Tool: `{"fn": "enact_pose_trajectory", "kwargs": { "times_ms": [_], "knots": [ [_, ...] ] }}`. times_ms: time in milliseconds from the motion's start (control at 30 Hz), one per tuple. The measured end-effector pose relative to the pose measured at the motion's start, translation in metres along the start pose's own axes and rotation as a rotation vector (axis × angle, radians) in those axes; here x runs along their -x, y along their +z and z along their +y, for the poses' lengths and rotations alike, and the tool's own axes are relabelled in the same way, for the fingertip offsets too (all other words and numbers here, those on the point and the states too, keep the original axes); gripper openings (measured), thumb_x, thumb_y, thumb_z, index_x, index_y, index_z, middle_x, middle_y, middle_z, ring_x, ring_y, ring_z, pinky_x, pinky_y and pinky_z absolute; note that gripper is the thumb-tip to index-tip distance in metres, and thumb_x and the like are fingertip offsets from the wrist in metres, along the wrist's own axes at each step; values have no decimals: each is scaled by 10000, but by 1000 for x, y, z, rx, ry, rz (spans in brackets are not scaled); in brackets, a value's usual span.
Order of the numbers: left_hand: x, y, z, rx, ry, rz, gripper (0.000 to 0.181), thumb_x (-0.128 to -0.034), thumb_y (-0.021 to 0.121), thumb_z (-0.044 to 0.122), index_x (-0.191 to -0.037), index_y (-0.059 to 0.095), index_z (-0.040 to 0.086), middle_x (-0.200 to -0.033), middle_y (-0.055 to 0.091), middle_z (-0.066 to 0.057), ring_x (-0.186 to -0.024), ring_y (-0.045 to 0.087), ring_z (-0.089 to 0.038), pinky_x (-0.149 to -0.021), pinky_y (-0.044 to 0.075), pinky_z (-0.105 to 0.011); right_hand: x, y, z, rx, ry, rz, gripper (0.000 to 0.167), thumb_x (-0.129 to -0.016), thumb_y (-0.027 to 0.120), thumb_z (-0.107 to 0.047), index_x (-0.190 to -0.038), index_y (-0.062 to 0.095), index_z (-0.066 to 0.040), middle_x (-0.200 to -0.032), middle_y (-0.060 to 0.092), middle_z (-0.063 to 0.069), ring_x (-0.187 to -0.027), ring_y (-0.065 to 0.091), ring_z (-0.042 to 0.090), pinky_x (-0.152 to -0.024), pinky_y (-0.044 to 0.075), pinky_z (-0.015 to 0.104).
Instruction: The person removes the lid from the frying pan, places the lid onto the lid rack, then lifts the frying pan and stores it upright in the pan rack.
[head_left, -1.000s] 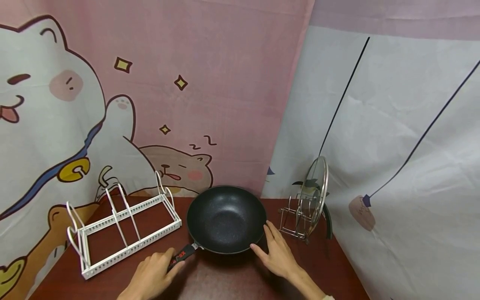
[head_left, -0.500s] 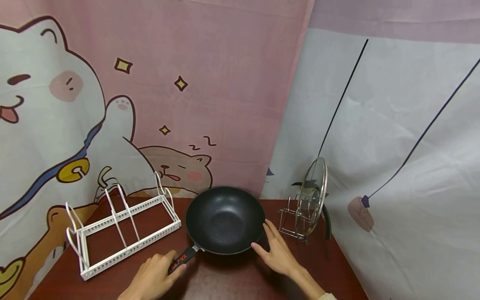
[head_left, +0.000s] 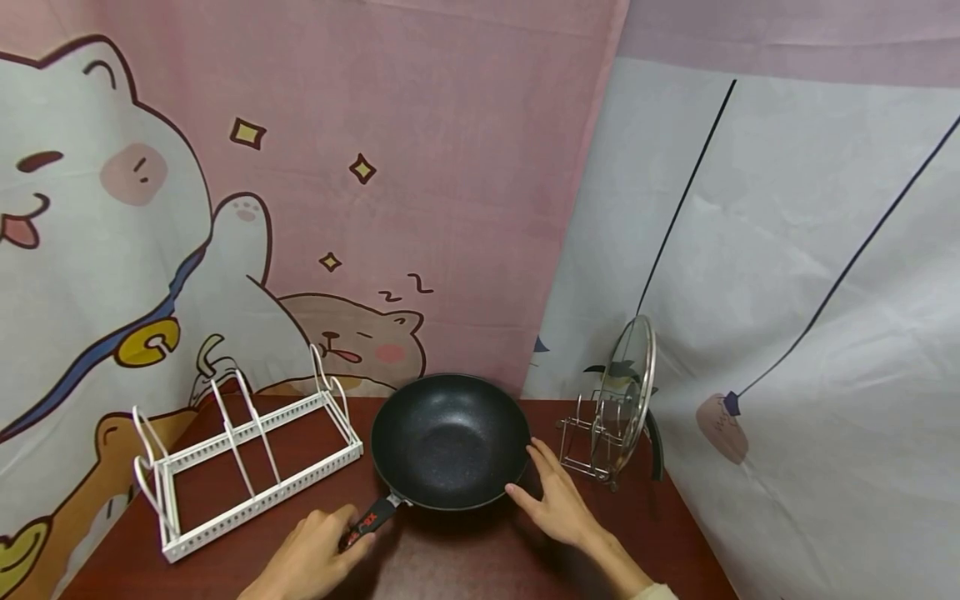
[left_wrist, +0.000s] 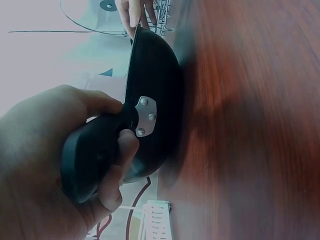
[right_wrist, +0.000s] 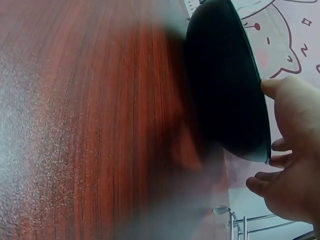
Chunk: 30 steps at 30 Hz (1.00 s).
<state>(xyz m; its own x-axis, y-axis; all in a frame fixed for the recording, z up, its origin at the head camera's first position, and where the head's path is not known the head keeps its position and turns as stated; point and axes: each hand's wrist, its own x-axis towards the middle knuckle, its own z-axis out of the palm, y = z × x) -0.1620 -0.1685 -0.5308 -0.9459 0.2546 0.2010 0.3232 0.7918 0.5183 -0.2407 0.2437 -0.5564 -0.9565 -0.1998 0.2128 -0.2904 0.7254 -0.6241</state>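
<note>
A black wok (head_left: pixel 452 442) sits on the dark red table, its black handle (head_left: pixel 371 522) pointing toward the lower left. My left hand (head_left: pixel 311 552) grips that handle; in the left wrist view the fingers and thumb of the left hand (left_wrist: pixel 55 150) wrap round it close to the riveted metal bracket (left_wrist: pixel 146 116). At the wok's right side, my right hand (head_left: pixel 561 504) touches the rim with spread, fairly straight fingers. The right wrist view shows the thumb of the right hand (right_wrist: pixel 297 145) on the rim of the wok (right_wrist: pixel 225 80).
On the left of the table (head_left: pixel 450 562) stands a white rack (head_left: pixel 262 496) with upright dividers. A wire rack (head_left: pixel 581 446) at the right holds a glass lid (head_left: pixel 637 392) on edge. Patterned curtains (head_left: pixel 465 167) hang behind and to the right.
The wok has shifted very slightly left in the head view. My left hand still grips the handle, a little lower in view, and my right hand stays at the rim.
</note>
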Motion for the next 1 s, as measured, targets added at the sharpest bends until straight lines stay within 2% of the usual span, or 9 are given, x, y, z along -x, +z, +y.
{"fn": "enact_pose_trajectory", "kwargs": {
  "times_ms": [133, 267, 467, 600, 833, 1000],
  "knots": [
    [0, 1, 0, 15, 5, 5, 288, -978, 867, 344, -864, 614, 266, -667, 422, 180, -562, 357, 27, -515, 322, -223, 4, 0, -6, 31, -2, 13, 876, -1062, 781, -500, -1683, 450, 22, -1830, 334, 218, -1663, 411, 482, -1281, 424, 694],
    [1, 3, 0, 23, 14, 15, 285, -977, 869, 322, -869, 616, 248, -662, 420, 179, -555, 345, 35, -509, 313, -216, 10, 3, -14, 101, -31, 45, 859, -1067, 762, -535, -1662, 484, 18, -1801, 383, 229, -1635, 446, 487, -1226, 482, 693],
    [2, 5, 2, 40, -19, -1, 291, -981, 867, 328, -873, 612, 238, -665, 425, 164, -556, 354, 27, -514, 317, -218, 16, 14, -24, 251, -122, 158, 814, -1027, 814, -531, -1573, 586, 29, -1697, 516, 264, -1529, 558, 476, -1141, 550, 675],
    [2, 5, 4, 41, -38, 1, 295, -981, 866, 322, -868, 607, 239, -663, 434, 154, -552, 362, 18, -512, 321, -220, 17, 19, -27, 329, -127, 213, 811, -1013, 815, -561, -1525, 619, 35, -1654, 551, 272, -1503, 573, 489, -1157, 532, 686],
    [2, 6, 6, 46, -41, 6, 313, -972, 879, 334, -860, 603, 240, -663, 432, 157, -552, 369, 15, -517, 326, -222, 18, 23, -26, 344, -93, 237, 788, -1012, 815, -562, -1460, 654, 66, -1561, 614, 271, -1454, 609, 469, -1152, 543, 648],
    [3, 7, 6, 65, -43, 3, 303, -966, 886, 348, -871, 621, 233, -669, 446, 154, -556, 378, 12, -520, 332, -225, 18, 23, -24, 333, -78, 225, 786, -1017, 810, -551, -1469, 650, 71, -1575, 618, 275, -1465, 609, 470, -1158, 538, 652]
  ]
}}
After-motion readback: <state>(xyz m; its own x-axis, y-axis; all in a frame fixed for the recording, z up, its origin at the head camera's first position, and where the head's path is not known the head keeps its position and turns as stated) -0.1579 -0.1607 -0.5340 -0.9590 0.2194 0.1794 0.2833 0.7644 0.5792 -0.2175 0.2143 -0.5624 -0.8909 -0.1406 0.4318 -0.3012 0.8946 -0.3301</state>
